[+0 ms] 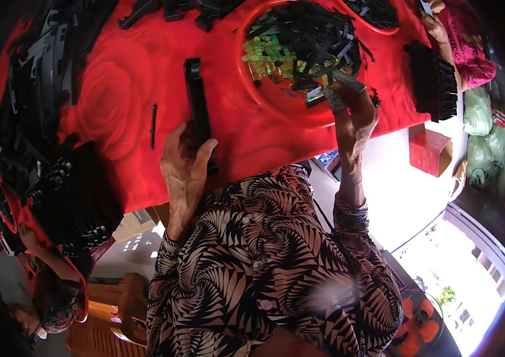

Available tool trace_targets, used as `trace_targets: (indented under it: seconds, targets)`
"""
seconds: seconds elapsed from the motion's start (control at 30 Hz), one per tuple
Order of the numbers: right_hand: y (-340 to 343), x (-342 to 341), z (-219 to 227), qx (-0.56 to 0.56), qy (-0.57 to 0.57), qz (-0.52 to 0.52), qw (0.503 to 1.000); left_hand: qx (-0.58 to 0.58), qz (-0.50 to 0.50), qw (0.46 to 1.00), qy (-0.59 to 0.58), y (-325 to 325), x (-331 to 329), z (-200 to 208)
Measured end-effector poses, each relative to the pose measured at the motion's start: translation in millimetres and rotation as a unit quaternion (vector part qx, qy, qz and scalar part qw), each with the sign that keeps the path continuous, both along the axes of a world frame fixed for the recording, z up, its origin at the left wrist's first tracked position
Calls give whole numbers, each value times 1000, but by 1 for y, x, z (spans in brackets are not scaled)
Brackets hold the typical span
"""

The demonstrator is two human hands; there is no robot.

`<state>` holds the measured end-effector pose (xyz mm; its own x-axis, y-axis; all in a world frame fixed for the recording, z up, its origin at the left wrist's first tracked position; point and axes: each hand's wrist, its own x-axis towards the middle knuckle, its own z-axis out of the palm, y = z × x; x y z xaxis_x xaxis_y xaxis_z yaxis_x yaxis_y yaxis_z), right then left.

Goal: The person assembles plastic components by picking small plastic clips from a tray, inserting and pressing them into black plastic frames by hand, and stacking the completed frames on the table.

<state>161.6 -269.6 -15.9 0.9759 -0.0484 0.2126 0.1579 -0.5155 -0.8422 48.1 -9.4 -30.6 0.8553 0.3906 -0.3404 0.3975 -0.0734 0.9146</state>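
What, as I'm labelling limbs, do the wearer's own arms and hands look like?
The sleeves are patterned in black and pale angular shapes. Grey, textured coverings wrap two digits of the right hand; the left hand shows none.

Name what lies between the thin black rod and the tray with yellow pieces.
A long black bar, partly behind the left hand: head view.

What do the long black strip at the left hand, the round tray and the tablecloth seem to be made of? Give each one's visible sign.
Long black strip: probably plastic, with a faint sheen and even edges.
Round tray: likely glossy red plastic; its smooth rim catches light.
Tablecloth: smooth and rose-printed; fabric or vinyl, the look leaves it open.
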Motion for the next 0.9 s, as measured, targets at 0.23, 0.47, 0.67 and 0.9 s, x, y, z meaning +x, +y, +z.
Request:
trace_targets:
  seconds: [0.23,0.47,0.67,0.9]
  targets:
    - [5,-6,-10,-51,-52,67,995,74,0,997,23,6,0,-1]
    - [14,3,-23,-209,-65,87,972,21,18,998,55,9,-3,10]
    - [6,6,-17,-139,-63,90,984,19,45,996,68,11,-7,16]
    - [-3,5,-9,-176,-81,57,979,96,34,994,43,9,-8,12]
